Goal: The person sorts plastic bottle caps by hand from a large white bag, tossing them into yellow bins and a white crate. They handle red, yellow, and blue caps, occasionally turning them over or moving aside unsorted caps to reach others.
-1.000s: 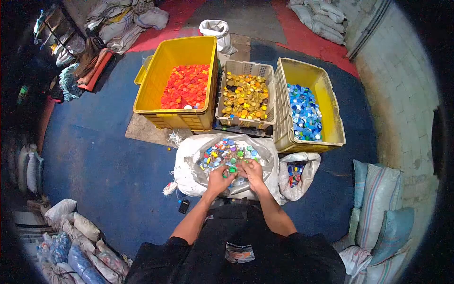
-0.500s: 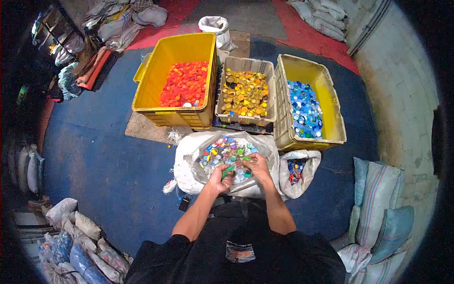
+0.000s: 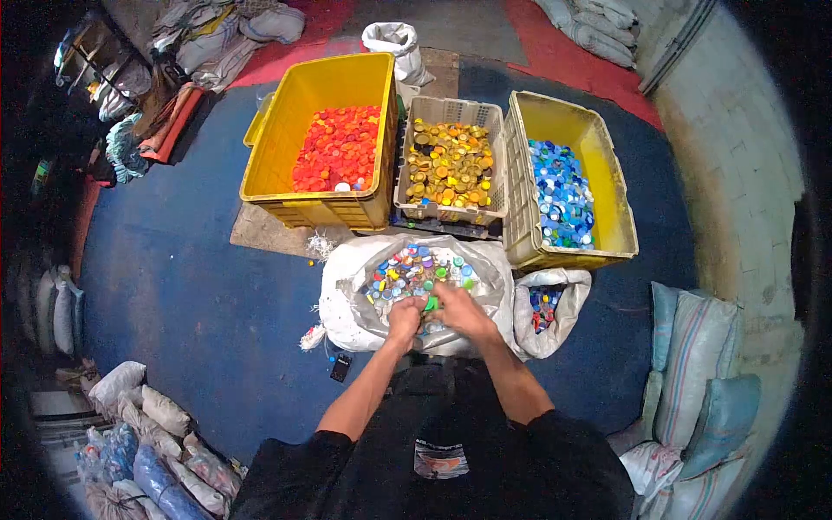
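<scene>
A white woven sack [image 3: 345,299] lies before me with its mouth rolled wide open, full of mixed-colour bottle caps [image 3: 404,276]. Over the near side of that opening, my left hand [image 3: 405,321] is closed, with a green bottle cap [image 3: 431,303] at its fingertips. My right hand [image 3: 464,312] is close beside it, back of the hand up and fingers pointing in toward the caps. Its fingertips are partly hidden and blurred, so I cannot make out what they hold.
Behind the sack stand a yellow bin [image 3: 316,214] of red caps, a pale crate [image 3: 451,211] of yellow caps and a yellowish bin [image 3: 572,260] of blue caps. A smaller sack [image 3: 572,322] of caps sits at right. A phone-like black device [image 3: 341,367] lies on the floor.
My right hand has moved in closer to my left hand and turned its back upward. The green cap it held no longer shows in its fingers. My left hand has shifted slightly.
</scene>
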The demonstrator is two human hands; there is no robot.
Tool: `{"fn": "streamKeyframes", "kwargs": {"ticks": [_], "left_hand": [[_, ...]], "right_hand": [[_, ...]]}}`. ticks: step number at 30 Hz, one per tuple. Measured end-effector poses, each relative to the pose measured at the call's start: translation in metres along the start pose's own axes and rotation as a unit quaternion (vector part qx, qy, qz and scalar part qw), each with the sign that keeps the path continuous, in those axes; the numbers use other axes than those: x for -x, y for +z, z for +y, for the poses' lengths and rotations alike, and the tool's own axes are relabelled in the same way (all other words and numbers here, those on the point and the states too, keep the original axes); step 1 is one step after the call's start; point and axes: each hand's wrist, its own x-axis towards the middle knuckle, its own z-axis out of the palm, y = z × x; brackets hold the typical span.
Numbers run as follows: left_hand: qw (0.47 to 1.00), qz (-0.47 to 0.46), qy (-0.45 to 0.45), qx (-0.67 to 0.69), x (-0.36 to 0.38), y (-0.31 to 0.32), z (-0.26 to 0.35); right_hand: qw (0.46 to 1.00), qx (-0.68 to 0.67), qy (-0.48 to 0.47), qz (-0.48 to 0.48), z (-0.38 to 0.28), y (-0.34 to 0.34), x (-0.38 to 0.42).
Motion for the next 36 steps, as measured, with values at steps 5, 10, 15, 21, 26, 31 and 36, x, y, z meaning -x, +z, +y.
{"fn": "streamKeyframes", "kwargs": {"ticks": [5, 10, 15, 21, 26, 31, 36], "left_hand": [[0.999, 0.019, 0.025, -0.013, -0.011, -0.005, -0.006], [0.999, -0.013, -0.011, 0.039, -0.004, 0.002, 0.003], [1.0, 0.0, 0.015, 0.023, -0.019, -0.003, -0.009], [0.997, -0.026, -0.01, 0.067, -0.014, 0.005, -0.001], [0.988, -0.024, -0.055, 0.144, -0.001, 0.005, 0.015], [0.984, -0.078, -0.065, 0.148, -0.001, 0.005, 0.012], [0.985, -0.075, -0.1, 0.12, 0.001, 0.006, 0.015]], "right_hand": [[0.986, -0.122, 0.046, 0.102, 0.014, -0.002, -0.001], [0.99, -0.126, -0.004, 0.057, 0.009, 0.003, 0.002], [0.968, -0.18, 0.102, 0.142, 0.018, -0.001, -0.004], [0.935, -0.308, 0.133, 0.118, 0.027, 0.016, 0.002], [0.892, -0.42, 0.115, 0.121, 0.047, 0.019, 0.008], [0.873, -0.476, 0.092, 0.058, 0.018, 0.013, 0.016], [0.925, -0.359, 0.123, 0.031, 0.03, 0.026, 0.019]]}}
